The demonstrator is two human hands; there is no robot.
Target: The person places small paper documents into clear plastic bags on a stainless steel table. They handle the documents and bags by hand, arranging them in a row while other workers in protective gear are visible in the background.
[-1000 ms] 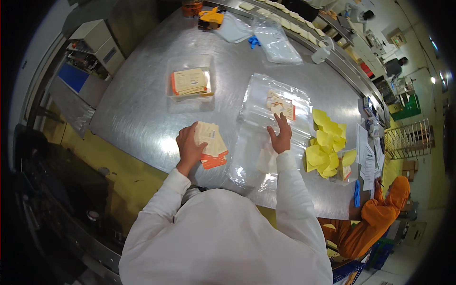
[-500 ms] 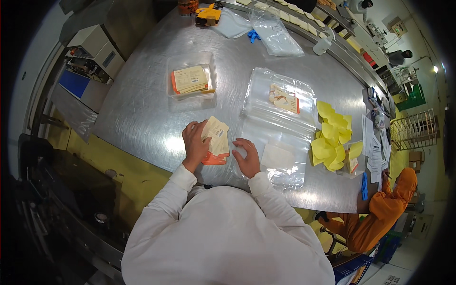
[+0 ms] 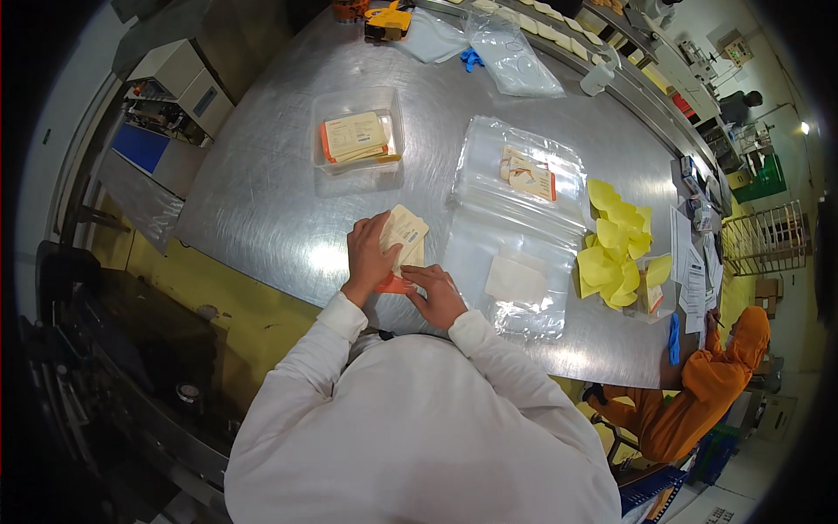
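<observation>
A small fanned stack of cream printed cards [image 3: 408, 229] with orange ends is held just in front of me, over the near part of the metal table. My left hand [image 3: 368, 256] grips its left side, thumb lying across the top card. At the lower right corner, my right hand [image 3: 435, 293] has its fingertips pressed on the stack near the orange ends. Right of my hands, clear plastic bags [image 3: 478, 253] lie flat, with a few similar cards [image 3: 531, 177] on the far part and a pale blank rectangle [image 3: 517, 279] showing on the near part.
A clear plastic tub [image 3: 400, 131] beyond my left hand holds more cards [image 3: 353, 137]. Yellow paper pieces [image 3: 615, 244] and a small clear tub [image 3: 656, 301] stand to the right. A yellow tape dispenser [image 3: 387, 22] sits far back. A person in orange [image 3: 711, 380] is at the right.
My right hand has moved left from beside the cards and now touches their lower right corner. My left hand keeps its hold. The whole view has shifted slightly.
</observation>
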